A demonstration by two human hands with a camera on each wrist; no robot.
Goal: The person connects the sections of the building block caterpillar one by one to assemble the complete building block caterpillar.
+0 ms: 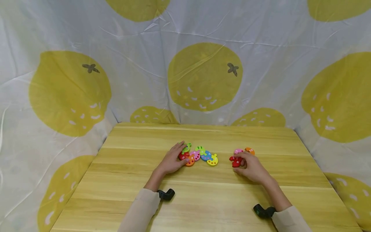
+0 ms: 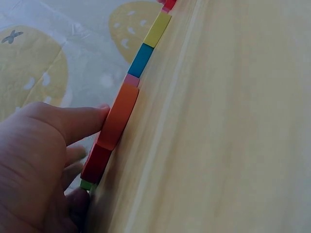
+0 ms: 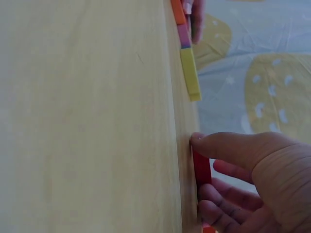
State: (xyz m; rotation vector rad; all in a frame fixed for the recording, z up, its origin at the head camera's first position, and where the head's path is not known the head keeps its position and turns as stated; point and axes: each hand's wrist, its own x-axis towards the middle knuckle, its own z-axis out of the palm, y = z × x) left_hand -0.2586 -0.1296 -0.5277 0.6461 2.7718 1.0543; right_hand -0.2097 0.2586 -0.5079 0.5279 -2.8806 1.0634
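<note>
A winding row of joined, colourful puzzle pieces lies on the table. At its left end is a green piece with a face [image 1: 186, 148], then a red piece [image 1: 183, 156], an orange piece [image 1: 190, 161], a pink piece [image 1: 195, 156], a light green piece [image 1: 200, 150], a blue piece [image 1: 206, 156] and a yellow piece [image 1: 212, 160]. My left hand [image 1: 172, 160] rests at that left end, its thumb touching the orange piece and its fingers stretched beside the green one. To the right, my right hand [image 1: 252, 166] pinches a separate red puzzle piece [image 3: 202, 167] between thumb and fingers at the tabletop.
Just beyond the right hand lie a loose pink piece [image 1: 238, 150] and an orange piece [image 1: 250, 150]. The wooden table [image 1: 203, 206] ends at the back against a hanging cloth [image 1: 139, 71] with large yellow fruit prints. Each wrist carries a small black camera.
</note>
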